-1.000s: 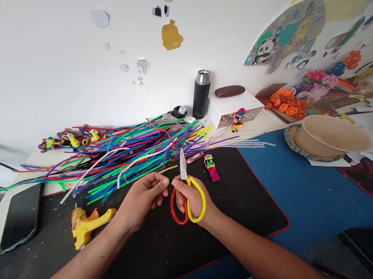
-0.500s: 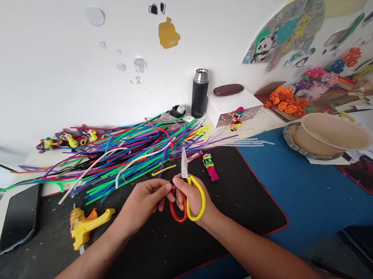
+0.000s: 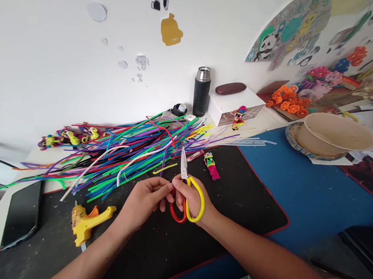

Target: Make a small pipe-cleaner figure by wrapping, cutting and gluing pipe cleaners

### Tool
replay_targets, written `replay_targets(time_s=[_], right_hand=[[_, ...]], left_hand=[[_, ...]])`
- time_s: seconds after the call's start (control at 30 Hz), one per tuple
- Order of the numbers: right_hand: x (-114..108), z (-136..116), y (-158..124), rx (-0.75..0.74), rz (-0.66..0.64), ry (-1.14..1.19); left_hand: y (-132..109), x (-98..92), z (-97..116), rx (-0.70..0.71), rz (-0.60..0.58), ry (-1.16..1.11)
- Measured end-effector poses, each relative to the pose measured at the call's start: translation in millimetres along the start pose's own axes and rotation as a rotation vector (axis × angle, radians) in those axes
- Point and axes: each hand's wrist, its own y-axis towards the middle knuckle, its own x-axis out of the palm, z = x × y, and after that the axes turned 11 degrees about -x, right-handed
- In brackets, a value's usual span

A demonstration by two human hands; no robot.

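Observation:
My right hand is closed around a pair of scissors, one handle yellow and the other red. Their blades are together and point away from me, while the thumb and fingertips reach left to meet my other hand. My left hand is closed in a pinch against those fingertips; whatever lies between is tiny and almost wholly hidden. Just beyond the hands lies a short yellow pipe cleaner. Right of the blades, a small pipe-cleaner figure with a magenta lower part lies on the black mat.
A heap of coloured pipe cleaners spreads along the back. At left are a yellow glue gun and a phone. A black flask stands beside a white box. To the right sits a beige bowl.
The view has shifted slightly. A small black bit that showed between my fingertips is now almost hidden; both hands and the scissors stay nearly in place.

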Motion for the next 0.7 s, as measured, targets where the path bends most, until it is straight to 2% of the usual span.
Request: replay_targets(time_s=[0.33,0.7], right_hand=[[-1.3,-2.5,0.5,-0.028,-0.020,0.048],[0.8,-6.8,1.5,0.002,-0.047,-0.002]], left_hand=[[-0.3,-0.6,3.5,-0.005,0.000,-0.165],[-3.8,-5.2,5.4,-0.001,-0.009,-0.139]])
